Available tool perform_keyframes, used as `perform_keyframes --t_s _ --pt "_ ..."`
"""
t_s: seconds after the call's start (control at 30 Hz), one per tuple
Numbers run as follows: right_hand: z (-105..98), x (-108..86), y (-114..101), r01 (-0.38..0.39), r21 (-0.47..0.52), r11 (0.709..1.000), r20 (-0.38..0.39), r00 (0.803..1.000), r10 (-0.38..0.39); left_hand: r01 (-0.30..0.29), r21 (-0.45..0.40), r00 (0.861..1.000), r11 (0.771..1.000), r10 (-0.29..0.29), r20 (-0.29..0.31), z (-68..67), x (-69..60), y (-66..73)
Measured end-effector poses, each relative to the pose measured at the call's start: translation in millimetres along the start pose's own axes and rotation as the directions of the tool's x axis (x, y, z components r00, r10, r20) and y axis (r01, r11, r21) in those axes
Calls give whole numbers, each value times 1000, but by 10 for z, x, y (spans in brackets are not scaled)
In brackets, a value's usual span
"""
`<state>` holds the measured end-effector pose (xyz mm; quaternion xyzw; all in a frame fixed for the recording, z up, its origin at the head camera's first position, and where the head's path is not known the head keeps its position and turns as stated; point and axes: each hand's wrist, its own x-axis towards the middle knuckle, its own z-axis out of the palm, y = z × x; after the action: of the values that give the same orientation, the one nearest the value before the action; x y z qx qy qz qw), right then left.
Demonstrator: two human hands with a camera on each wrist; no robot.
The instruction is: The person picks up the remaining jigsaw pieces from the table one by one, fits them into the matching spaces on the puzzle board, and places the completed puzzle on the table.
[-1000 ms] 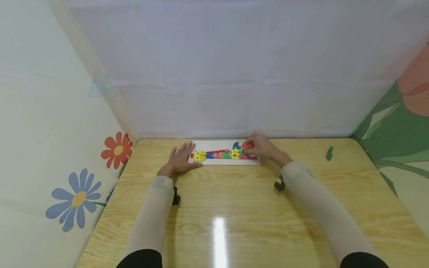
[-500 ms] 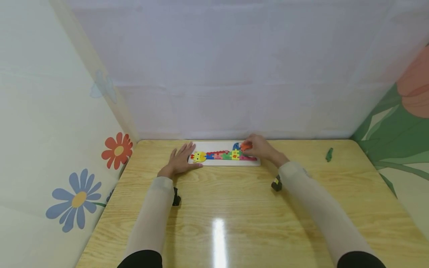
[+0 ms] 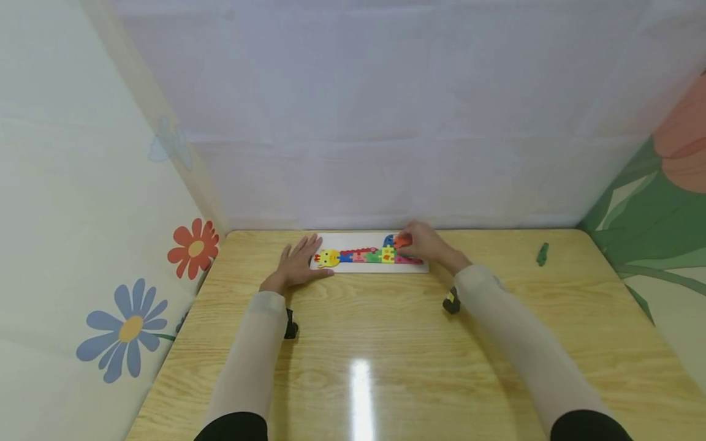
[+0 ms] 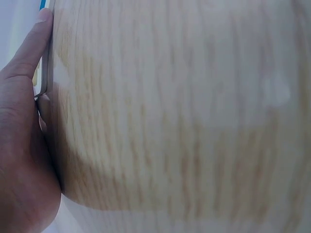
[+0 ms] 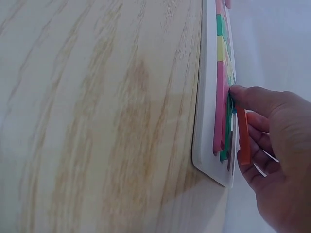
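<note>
A white puzzle board [image 3: 358, 239] lies at the far side of the table, bearing a giraffe of coloured jigsaw pieces with a yellow head [image 3: 328, 258] at its left. My left hand [image 3: 296, 266] rests with spread fingers on the board's left end, thumb along the front edge. At the right end my right hand [image 3: 427, 242] pinches an orange puzzle piece [image 5: 243, 133] between thumb and fingers. In the right wrist view that piece stands tilted above the board, next to the green and pink pieces [image 5: 219, 107]. A blue piece [image 3: 388, 240] lies just left of it.
A small green piece [image 3: 543, 253] lies apart on the wooden table [image 3: 331, 324], toward the right edge. A white cloth wall [image 3: 353, 153] rises right behind the board. Flower-printed panels flank both sides.
My right hand has shifted slightly left with the orange puzzle piece, closer to the blue piece. My left hand has stayed in place on the board.
</note>
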<state>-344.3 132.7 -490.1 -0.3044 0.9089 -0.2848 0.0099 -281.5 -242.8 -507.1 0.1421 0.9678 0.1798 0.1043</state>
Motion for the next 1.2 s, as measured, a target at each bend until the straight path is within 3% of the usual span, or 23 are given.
perform_keyframes --t_s 0.37,0.77,1.2 --pt "-13 15 5 -46 13 999 13 999 46 21 1 1000 1000 -21 19 23 46 -28" --pt "-24 12 13 -107 31 994 27 994 106 12 -9 1000 1000 -12 2 -3 -1 15" --pt "-5 14 68 -115 50 992 43 993 113 23 -1 999 1000 -23 23 15 37 -11"
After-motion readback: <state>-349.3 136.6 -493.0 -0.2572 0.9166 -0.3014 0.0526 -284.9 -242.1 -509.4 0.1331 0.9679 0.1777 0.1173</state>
